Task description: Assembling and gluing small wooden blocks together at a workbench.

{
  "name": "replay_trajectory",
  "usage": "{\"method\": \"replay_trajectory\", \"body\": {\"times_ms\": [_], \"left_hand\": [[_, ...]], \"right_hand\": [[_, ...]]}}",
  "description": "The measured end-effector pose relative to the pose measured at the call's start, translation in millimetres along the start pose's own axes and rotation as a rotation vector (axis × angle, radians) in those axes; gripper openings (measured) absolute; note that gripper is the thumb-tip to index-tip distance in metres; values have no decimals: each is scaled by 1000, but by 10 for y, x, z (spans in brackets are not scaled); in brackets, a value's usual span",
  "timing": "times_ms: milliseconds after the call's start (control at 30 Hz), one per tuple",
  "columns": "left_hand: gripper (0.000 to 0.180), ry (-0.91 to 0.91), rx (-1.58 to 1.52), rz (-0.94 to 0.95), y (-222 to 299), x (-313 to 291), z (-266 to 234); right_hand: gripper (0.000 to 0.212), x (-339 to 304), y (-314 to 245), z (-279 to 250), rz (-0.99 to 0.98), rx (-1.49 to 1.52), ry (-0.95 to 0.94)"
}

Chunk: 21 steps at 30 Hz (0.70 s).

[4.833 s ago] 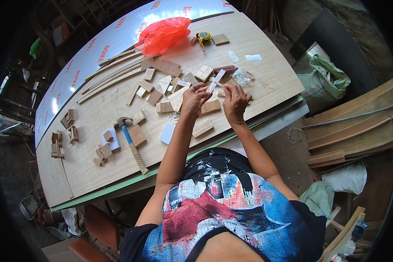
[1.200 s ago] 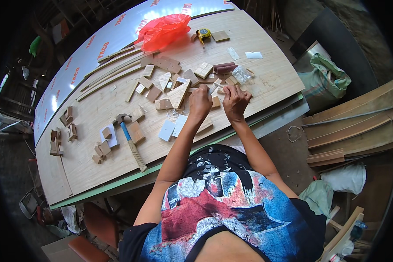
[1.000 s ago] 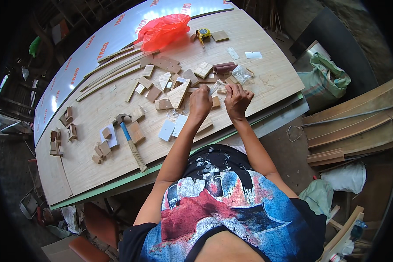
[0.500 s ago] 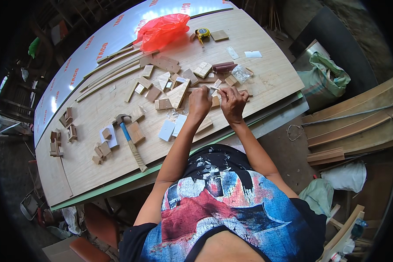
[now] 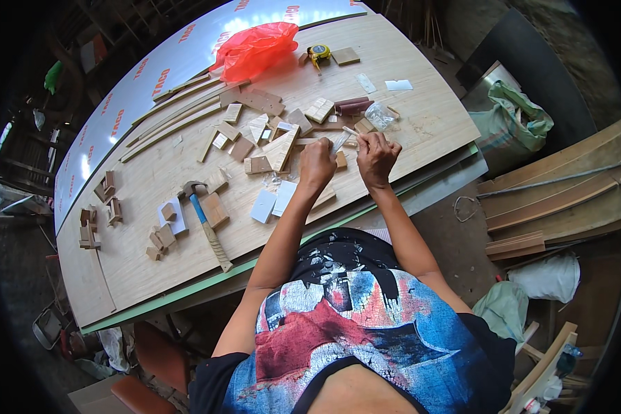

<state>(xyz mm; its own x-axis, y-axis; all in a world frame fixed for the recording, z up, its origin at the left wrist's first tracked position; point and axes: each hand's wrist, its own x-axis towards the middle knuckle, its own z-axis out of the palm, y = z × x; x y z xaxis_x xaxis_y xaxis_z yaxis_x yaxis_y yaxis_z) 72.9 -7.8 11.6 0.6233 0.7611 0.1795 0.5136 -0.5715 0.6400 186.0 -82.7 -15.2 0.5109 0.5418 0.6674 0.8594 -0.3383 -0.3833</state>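
My left hand [image 5: 317, 165] is closed around a small piece of clear plastic [image 5: 340, 140], which sticks out past its fingers on the right. Close beside it, my right hand [image 5: 377, 161] pinches a thin pale stick [image 5: 350, 130] whose end points up and left. Both hands hover over the near right part of the wooden work board [image 5: 428, 110]. Just left of them lie wood offcuts [image 5: 281, 150], some touching one another. Two white rectangular pieces [image 5: 263, 206] lie below my left hand, near the board's front edge.
A hammer [image 5: 205, 224] with a blue and tan handle lies front left, beside small wood blocks [image 5: 160, 239]. Small wooden assemblies [image 5: 88, 228] stand far left. Toward the back are a red plastic bag [image 5: 259, 48] and a yellow tape measure [image 5: 318, 53]. A clear bag [image 5: 380, 116] lies beyond my right hand.
My right hand has drawn slightly to the right and down, away from my left hand. The clear plastic now shows more plainly at my left fingers.
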Motion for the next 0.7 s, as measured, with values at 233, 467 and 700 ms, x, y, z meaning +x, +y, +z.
{"method": "replay_trajectory", "body": {"times_ms": [233,467,700], "left_hand": [[14,11,-8,-12,-50,14,-5],[13,37,-25,-3,-36,14,-9],[14,1,-8,-25,-1,16,-37]], "right_hand": [[9,-16,-79,-80,-20,50,-17],[11,-26,-66,-43,-73,-13,-25],[10,5,-7,-56,-15,-61,-28]]}}
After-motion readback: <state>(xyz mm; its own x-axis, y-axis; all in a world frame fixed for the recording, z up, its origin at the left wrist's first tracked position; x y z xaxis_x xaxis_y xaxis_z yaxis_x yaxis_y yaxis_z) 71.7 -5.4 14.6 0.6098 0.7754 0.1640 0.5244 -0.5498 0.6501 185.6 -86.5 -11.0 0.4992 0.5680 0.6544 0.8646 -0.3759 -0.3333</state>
